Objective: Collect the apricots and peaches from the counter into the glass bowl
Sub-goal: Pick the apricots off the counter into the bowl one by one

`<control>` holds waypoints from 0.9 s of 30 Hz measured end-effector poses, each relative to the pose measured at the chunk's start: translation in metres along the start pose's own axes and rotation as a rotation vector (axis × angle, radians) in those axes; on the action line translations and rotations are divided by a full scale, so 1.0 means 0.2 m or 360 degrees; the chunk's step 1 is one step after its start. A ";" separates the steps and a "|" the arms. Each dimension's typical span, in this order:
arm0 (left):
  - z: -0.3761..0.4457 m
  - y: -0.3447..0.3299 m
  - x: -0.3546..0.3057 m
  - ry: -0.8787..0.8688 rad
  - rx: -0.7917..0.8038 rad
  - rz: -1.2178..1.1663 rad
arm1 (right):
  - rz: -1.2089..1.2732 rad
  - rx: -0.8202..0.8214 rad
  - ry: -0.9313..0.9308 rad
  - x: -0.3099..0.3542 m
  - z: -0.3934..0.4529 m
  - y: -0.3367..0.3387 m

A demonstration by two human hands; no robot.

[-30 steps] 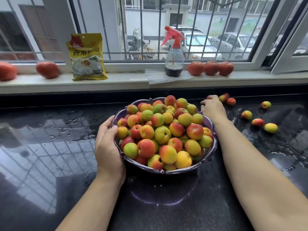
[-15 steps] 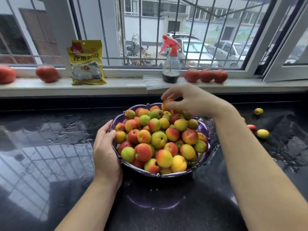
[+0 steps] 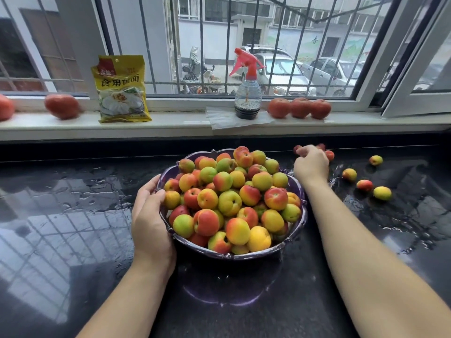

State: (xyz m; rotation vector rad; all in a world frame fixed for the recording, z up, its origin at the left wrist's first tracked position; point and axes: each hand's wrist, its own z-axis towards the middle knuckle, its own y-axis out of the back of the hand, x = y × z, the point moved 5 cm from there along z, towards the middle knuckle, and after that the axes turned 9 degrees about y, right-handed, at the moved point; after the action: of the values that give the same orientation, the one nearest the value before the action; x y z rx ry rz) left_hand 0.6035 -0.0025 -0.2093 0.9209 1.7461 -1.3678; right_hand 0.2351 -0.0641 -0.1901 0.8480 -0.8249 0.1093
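A: Starting far left on the windowsill [image 3: 73,129]: two large red fruits, one cut by the frame edge [image 3: 5,107] and one beside it [image 3: 62,106]. Then a yellow packet [image 3: 121,90] standing upright against the window frame.

B: And below, the dark counter [image 3: 61,215] is wet, mirroring the window bars.

A: Now the left hand [image 3: 148,215]. It cups the near-left side of the glass bowl [image 3: 299,224], thumb hooked over the rim and touching fruit, the other fingers wrapped round the outer wall.

B: That purple-tinted bowl sits mid-counter, heaped well above its scalloped rim with apricots and peaches [image 3: 230,201] in red, orange, yellow and green.

A: Behind it on the sill, a spray bottle [image 3: 247,93] with a red trigger stands on a sheet of clear plastic [image 3: 227,119]. Just right of that, three red fruits in a row [image 3: 299,108], touching.

B: On to the right hand [image 3: 311,164], just beyond the bowl's far-right rim. Its fingers curl down among a few small red fruits [image 3: 329,155] at the back of the counter.

A: Has it got one?

B: Cannot tell; the fingertips are blurred and the knuckles hide whatever lies under them.

A: Further right, four loose fruits [image 3: 364,185] lie scattered on the wet counter, apart from each other and well clear of the bowl.
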 end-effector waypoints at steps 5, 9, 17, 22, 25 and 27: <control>0.00 0.00 0.00 -0.0003 0.0003 -0.0023 | -0.0302 0.0076 0.0059 -0.02 0.02 -0.05; 0.01 0.00 0.00 0.0001 0.0006 -0.0031 | -0.0629 0.0304 0.0097 0.00 0.06 -0.11; 0.01 0.00 0.00 0.0004 0.0004 -0.0025 | -0.0787 0.0120 0.0259 0.02 0.07 -0.14; 0.02 0.00 0.01 -0.0004 -0.0018 -0.0048 | -0.0807 0.0127 0.0195 -0.02 0.09 -0.14; 0.03 0.01 0.01 -0.0010 -0.0019 -0.0042 | -0.0744 0.0128 0.0191 -0.03 0.10 -0.14; 0.03 0.01 0.01 -0.0006 -0.0026 -0.0028 | -0.0427 0.0102 0.0152 -0.03 0.08 -0.11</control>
State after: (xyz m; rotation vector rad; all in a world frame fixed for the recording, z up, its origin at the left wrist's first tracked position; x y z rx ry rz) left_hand 0.6048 -0.0072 -0.2130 0.8956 1.7640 -1.3635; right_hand 0.2290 -0.0892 -0.2020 0.9991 -0.6148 -0.0604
